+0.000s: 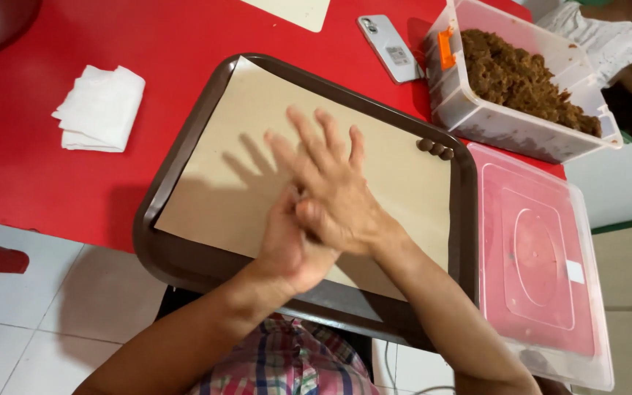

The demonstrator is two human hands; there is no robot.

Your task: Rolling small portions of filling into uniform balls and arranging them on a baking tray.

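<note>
**Brown mix rolled between palms, over lined tray**

Brown paste sits in the clear tub at far right; three finished balls lie in a row on the far right edge of the paper liner, touching or nearly so. Right hand lies flat on top, fingers spread and straight, pressed palm-to-palm on the left hand below. Whatever is between the palms is hidden; likely a lump of mix, but can't tell. Neither hand grips anything visibly.

To do this step well, in my judgement: keep both palms flat w/ light, even pressure, circle them so the lump rounds rather than flattens, and work over the tray so crumbs drop on the liner. Match the size of the three balls.

Also shown: tub lid at right, folded napkin at left, phone far, on the red table.
</note>
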